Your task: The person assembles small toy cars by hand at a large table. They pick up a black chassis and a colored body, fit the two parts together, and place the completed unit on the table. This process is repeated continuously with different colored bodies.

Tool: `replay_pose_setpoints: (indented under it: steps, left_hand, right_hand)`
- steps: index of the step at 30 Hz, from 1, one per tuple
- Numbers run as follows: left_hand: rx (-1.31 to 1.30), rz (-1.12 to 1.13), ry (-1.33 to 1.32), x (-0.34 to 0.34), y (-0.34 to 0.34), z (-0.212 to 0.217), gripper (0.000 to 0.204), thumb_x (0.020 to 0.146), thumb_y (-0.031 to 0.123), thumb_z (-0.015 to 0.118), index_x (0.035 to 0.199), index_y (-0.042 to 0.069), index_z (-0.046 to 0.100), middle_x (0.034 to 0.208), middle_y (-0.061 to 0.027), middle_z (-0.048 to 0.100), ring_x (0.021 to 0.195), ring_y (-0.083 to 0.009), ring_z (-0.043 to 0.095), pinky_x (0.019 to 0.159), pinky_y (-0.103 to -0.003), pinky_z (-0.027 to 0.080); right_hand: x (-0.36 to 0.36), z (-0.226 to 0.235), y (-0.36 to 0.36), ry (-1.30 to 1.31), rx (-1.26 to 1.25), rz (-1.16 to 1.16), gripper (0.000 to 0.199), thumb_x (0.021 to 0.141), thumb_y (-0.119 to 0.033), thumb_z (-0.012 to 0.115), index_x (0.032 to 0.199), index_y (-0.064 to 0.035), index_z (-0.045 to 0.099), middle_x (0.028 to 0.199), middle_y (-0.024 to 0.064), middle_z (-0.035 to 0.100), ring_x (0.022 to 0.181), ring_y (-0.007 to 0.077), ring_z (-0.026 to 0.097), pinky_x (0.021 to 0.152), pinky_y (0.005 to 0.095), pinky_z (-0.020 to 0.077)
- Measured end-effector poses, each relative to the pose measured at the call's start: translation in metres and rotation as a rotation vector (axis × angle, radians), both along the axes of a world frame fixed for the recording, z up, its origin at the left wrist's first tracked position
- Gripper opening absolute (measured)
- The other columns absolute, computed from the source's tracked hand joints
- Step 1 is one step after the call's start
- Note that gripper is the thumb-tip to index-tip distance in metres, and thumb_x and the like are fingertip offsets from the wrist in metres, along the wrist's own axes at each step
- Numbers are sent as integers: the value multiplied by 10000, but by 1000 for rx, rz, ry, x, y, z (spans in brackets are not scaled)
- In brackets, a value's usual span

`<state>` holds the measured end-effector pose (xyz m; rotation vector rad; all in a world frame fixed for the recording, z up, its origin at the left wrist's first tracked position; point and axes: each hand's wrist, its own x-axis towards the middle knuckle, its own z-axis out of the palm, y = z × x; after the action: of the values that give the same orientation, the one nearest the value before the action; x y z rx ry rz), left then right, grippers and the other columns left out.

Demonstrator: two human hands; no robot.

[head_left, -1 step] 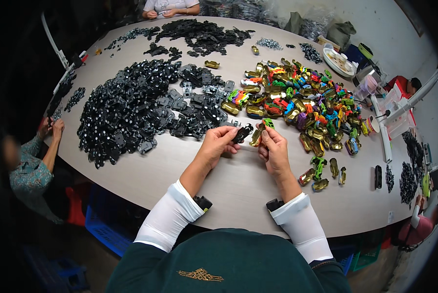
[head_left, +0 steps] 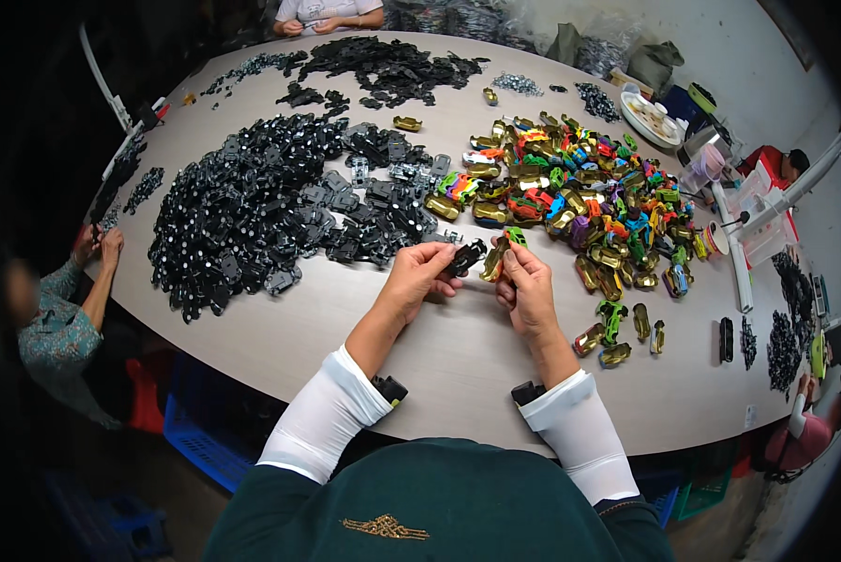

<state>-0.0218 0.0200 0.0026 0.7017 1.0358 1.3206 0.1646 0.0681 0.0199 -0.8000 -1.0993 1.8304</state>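
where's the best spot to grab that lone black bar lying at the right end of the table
Pinch the black bar across its long sides at mid-length, coming from above. It lies flat with bare table on both flanks, the dark parts pile staying just right.

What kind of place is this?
Likely a small toy-assembly workshop: a big shared table heaped with black plastic parts and coloured toy car bodies, with other seated workers around it.
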Motion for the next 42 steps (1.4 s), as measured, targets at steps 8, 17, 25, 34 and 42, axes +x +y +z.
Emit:
replay_pose_setpoints:
  steps: [8, 17, 25, 34, 42]
  left_hand:
    - [-16, -22, -22, 3, -2, 3, 253, 954, 204, 565, 1070, -16, 610, 898, -129, 684, 692, -186, 690, 563, -242, 576]
    - [15, -49, -36, 11, -6, 10, 244, 927, 44, 506, 1148, -27, 583, 976, -123, 666, 751, -183, 685, 580, -243, 582]
    - [6, -20, 127, 8, -1, -5, 212, 964, 232, 538, 1006, 66, 662, 780, 0, 630, 509, -33, 461, 415, -160, 363]
    - [-75, 8, 181, 14, -5, 0, 245, 976, 243, 505, 829, 79, 613, 603, 44, 522, 440, -23, 384, 376, -201, 278]
    - [-3, -26, 224, 19, -11, 12, 249, 968, 203, 482, 818, 42, 598, 651, 14, 560, 509, -47, 475, 463, -215, 402]
  right_hand:
    - [-1, -2, 0, 29, -44, 58, 325, 978, -210, 514, 1260, -52, 537, 714, -49, 506, 467, 22, 349, 413, 177, 279]
    - [-2, -5, 0, -88, 32, -26, 242, 955, -175, 555, 1128, -20, 624, 744, -17, 586, 521, 43, 465, 481, 181, 391]
    - [2, -20, 6, -1048, 859, -258, 297, 802, -260, 692, 981, -23, 693, 759, 191, 631, 692, 326, 633, 628, 388, 495]
    - [2, -4, 3, -194, 78, 138, 172, 897, -138, 648, 988, 4, 680, 707, -26, 586, 454, -4, 346, 407, 177, 242]
    - [1, -6, -1, -133, -31, 213, 104, 836, -118, 717, 868, -35, 664, 684, -31, 612, 445, 4, 398, 385, 171, 261]
